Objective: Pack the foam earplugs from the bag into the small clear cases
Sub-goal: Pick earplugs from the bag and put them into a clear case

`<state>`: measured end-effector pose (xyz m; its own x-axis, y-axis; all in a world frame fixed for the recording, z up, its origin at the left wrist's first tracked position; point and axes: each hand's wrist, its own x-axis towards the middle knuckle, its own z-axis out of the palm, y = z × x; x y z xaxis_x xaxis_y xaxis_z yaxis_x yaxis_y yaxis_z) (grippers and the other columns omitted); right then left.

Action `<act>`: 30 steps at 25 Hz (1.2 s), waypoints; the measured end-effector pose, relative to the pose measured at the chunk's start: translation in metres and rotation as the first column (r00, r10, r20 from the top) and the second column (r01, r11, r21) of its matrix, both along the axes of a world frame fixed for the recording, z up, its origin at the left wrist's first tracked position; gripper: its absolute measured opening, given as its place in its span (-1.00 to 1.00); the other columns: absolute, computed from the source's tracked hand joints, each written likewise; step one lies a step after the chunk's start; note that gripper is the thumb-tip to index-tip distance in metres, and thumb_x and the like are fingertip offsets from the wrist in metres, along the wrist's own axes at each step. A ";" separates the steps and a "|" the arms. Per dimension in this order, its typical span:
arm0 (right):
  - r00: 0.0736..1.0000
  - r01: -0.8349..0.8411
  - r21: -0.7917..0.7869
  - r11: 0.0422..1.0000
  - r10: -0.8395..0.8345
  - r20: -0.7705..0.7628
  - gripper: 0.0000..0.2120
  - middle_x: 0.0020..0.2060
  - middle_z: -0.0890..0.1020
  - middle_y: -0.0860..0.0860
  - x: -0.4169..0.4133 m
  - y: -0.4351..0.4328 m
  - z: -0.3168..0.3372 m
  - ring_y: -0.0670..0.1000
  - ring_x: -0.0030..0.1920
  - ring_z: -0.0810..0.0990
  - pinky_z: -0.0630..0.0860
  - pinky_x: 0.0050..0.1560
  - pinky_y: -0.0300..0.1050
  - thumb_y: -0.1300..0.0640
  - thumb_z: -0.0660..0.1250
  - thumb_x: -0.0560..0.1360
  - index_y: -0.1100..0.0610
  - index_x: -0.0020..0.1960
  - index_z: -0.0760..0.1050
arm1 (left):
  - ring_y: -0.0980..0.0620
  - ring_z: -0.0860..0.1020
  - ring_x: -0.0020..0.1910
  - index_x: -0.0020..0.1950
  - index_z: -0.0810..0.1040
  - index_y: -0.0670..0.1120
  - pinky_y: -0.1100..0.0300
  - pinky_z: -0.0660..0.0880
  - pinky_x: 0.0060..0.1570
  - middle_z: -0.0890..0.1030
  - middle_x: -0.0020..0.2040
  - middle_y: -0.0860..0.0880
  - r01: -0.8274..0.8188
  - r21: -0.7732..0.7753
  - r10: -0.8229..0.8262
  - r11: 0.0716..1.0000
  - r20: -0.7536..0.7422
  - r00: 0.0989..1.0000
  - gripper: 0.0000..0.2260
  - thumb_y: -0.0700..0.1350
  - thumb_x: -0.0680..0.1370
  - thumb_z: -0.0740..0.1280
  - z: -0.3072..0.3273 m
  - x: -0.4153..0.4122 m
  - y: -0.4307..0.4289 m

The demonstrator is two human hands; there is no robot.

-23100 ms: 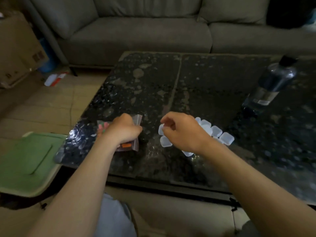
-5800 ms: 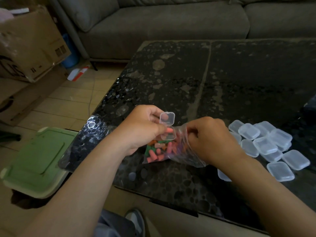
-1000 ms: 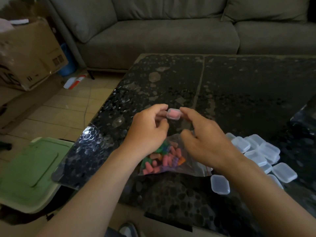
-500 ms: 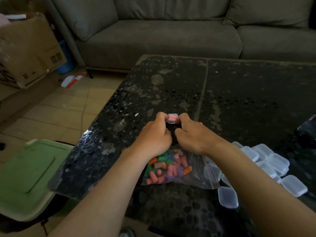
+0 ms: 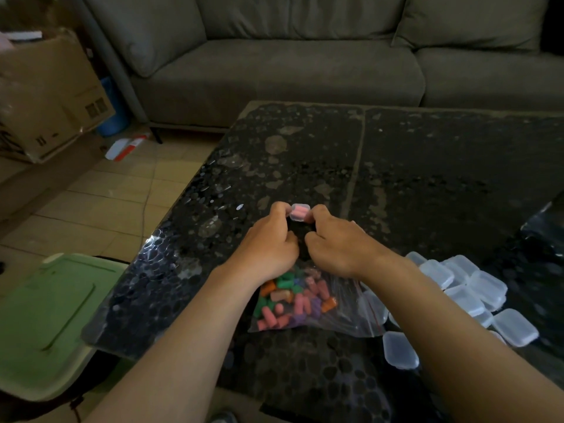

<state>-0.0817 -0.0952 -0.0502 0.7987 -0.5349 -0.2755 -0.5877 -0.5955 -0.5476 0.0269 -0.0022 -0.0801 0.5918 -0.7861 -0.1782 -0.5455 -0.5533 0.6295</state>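
A small clear case (image 5: 299, 212) with pink earplugs inside is pinched between my left hand (image 5: 268, 242) and my right hand (image 5: 338, 242), just above the dark table (image 5: 427, 178). Both hands have curled fingers, with the fingertips on the case's sides. Below my wrists lies the clear zip bag (image 5: 308, 300) with several pink, green, orange and purple foam earplugs. A cluster of empty clear cases (image 5: 470, 288) sits at the right of the bag, and one single case (image 5: 399, 349) lies near the table's front edge.
A grey sofa (image 5: 290, 62) runs along the far side of the table. A cardboard box (image 5: 45, 93) stands on the floor at the left. A green plastic lid (image 5: 39, 319) lies beside the table's near left corner. A dark plastic object (image 5: 546, 227) shows at the right edge.
Over the last second my hands closed on the pink-filled case from both sides and moved a little forward over the table. The bag and the other cases have not moved.
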 end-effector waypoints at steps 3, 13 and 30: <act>0.997 0.023 0.009 1.000 -0.023 0.070 -0.73 0.07 0.55 -0.01 -0.008 0.000 0.006 0.08 0.16 0.53 0.32 0.38 0.24 0.11 0.14 0.58 0.06 0.27 0.36 | 0.10 0.49 0.06 0.26 0.31 0.14 0.14 0.41 0.02 0.51 0.21 0.04 -0.003 -0.042 0.003 0.999 -0.013 1.000 -0.72 -0.14 0.61 0.22 0.001 0.001 -0.001; 0.955 0.212 -0.148 0.966 -0.173 0.239 -0.70 0.01 0.57 -0.11 -0.108 -0.021 0.024 -0.14 0.01 0.55 0.45 -0.09 -0.32 0.31 0.28 0.56 -0.05 0.14 0.54 | 0.01 0.62 0.17 0.35 0.49 0.00 0.10 0.58 0.17 0.59 0.23 0.05 0.191 -0.166 -0.174 0.968 0.110 0.979 -0.73 -0.07 0.65 0.25 0.020 -0.051 0.005; 0.997 -0.075 -0.474 0.877 0.064 -0.039 -0.71 0.08 0.61 -0.07 -0.108 -0.005 -0.006 0.00 0.14 0.51 0.40 0.22 -0.01 -0.10 0.25 0.57 -0.11 0.27 0.47 | 0.16 0.58 -0.01 0.10 0.63 0.11 -0.01 0.58 0.06 0.60 -0.02 0.19 0.274 -0.063 -0.263 0.960 0.147 0.954 -0.69 0.10 0.45 0.22 0.009 -0.071 0.010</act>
